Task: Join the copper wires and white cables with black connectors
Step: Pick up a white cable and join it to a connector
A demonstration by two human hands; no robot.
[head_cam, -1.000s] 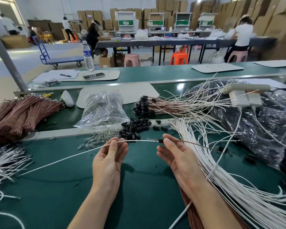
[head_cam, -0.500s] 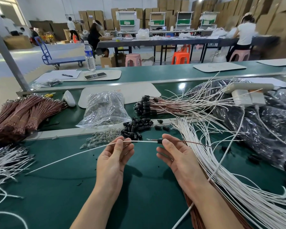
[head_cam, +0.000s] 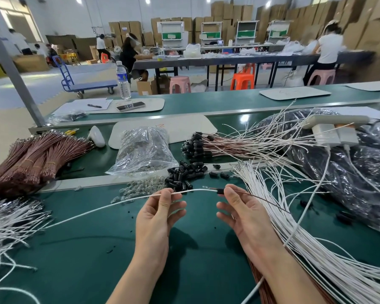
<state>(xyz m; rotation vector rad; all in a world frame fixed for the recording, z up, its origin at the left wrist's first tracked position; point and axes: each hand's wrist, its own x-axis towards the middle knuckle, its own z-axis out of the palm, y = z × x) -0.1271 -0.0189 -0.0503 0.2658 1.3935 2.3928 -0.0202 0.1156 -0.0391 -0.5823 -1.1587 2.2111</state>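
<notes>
My left hand [head_cam: 157, 212] pinches a white cable [head_cam: 110, 204] that trails off to the left over the green table [head_cam: 86, 255]. My right hand [head_cam: 242, 210] pinches a black connector [head_cam: 220, 190] at its fingertips, with a thin copper wire [head_cam: 266, 199] running out to the right. The white cable's end reaches the connector, and a bare metal tip pokes out just left of it. Loose black connectors [head_cam: 182, 174] lie in a heap beyond my hands. Joined wires with connectors [head_cam: 198, 144] lie behind that heap.
White cables [head_cam: 294, 227] fan across the right, more white cables [head_cam: 7, 218] lie at the left edge. Copper wire bundles [head_cam: 31, 159] sit far left. A clear bag of parts [head_cam: 143, 150], small clear pieces [head_cam: 140, 186] and black plastic bags [head_cam: 349, 167] with a power strip [head_cam: 333, 122] surround the work spot.
Both hands have risen a little and stay on the cable and connector. The camera has tilted up slightly; the wire assembly looks much the same.
</notes>
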